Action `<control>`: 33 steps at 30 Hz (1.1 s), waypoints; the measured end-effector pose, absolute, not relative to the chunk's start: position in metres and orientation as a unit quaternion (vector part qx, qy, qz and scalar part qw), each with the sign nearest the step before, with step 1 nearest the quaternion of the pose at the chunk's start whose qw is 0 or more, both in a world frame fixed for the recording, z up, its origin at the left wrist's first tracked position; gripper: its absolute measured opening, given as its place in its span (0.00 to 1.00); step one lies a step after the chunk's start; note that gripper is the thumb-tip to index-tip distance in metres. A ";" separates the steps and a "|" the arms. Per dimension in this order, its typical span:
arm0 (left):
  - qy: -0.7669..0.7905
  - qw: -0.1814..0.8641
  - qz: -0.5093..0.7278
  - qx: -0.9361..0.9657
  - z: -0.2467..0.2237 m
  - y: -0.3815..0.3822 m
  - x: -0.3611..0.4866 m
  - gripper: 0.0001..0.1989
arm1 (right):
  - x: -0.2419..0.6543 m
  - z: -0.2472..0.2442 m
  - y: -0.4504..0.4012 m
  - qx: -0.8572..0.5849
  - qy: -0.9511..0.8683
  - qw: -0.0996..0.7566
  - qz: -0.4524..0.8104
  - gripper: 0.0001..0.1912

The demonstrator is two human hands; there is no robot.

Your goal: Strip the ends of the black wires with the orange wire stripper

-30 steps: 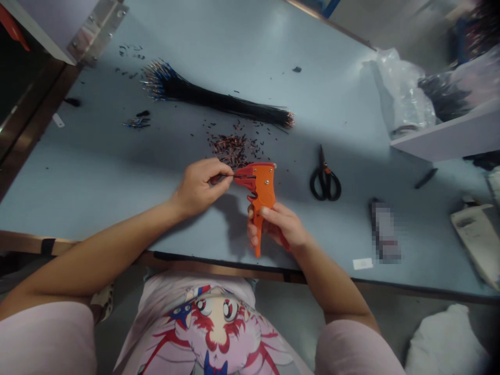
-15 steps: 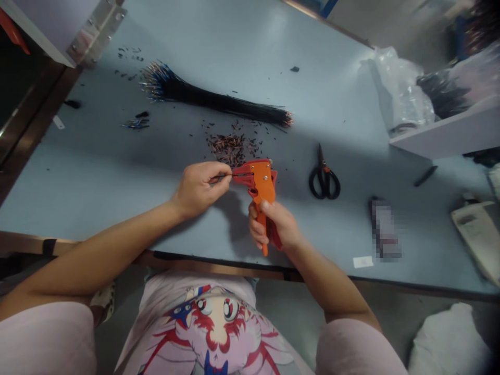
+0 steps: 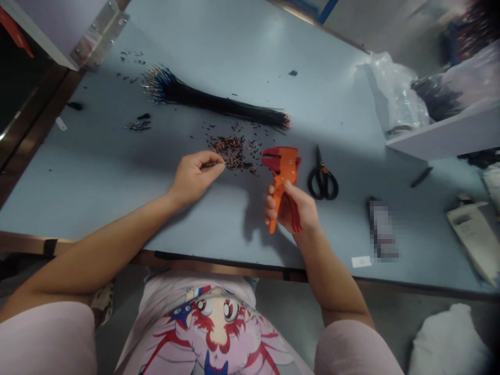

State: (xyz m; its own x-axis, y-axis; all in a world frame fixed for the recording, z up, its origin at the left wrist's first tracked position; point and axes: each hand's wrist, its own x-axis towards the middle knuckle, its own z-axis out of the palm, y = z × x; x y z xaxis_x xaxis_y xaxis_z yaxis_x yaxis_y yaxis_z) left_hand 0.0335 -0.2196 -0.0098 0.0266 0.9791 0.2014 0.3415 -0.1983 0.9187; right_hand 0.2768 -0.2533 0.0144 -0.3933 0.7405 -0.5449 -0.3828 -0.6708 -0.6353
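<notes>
My right hand (image 3: 294, 208) is wrapped round the handles of an orange and red wire stripper (image 3: 287, 161), its jaws pointing left. Thumb and fingertips of my left hand (image 3: 197, 177) are pinched together on a thin black wire (image 3: 211, 164), of which only a short dark piece shows. A gap of bare table separates the pinch from the stripper's jaws. Just beyond my left fingertips lies a heap of cut black and copper-coloured scraps (image 3: 232, 151). Behind the heap stretches a thick bundle of black wires (image 3: 219, 101), with blue and metal ends at left and copper ends at right.
Black-handled scissors (image 3: 323, 179) lie to the right of the stripper. Farther right are a blurred-out phone-like object (image 3: 383, 226), a white label (image 3: 361, 261) and a shelf edge (image 3: 437, 133) with plastic bags (image 3: 400, 96). Several loose blue-ended pieces (image 3: 137, 125) lie at left.
The stripper in my right hand has moved right and up, away from my left hand. The wire is out of its jaws. My left hand has shifted slightly left and up, still pinched.
</notes>
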 end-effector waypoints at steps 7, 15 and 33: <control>0.525 0.329 0.457 0.639 -0.022 -0.215 0.034 0.06 | 0.270 0.003 -0.260 -0.422 -0.256 0.277 0.824 0.16; 0.532 0.375 0.485 0.584 -0.039 -0.212 0.037 0.07 | 0.261 -0.009 -0.260 -0.386 -0.318 0.282 0.819 0.20; 0.561 0.631 0.307 0.439 -0.009 -0.208 0.025 0.05 | 0.244 -0.017 -0.246 -0.294 -0.342 0.314 0.835 0.24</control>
State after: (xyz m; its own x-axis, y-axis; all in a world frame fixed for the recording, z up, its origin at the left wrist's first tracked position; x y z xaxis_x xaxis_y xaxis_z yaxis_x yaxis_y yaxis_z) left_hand 0.0253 -0.2076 -0.0092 0.1828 0.8798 -0.4387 0.1049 0.4263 0.8985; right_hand 0.2437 -0.2463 -0.0171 -0.6288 0.7268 -0.2763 -0.3235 -0.5677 -0.7570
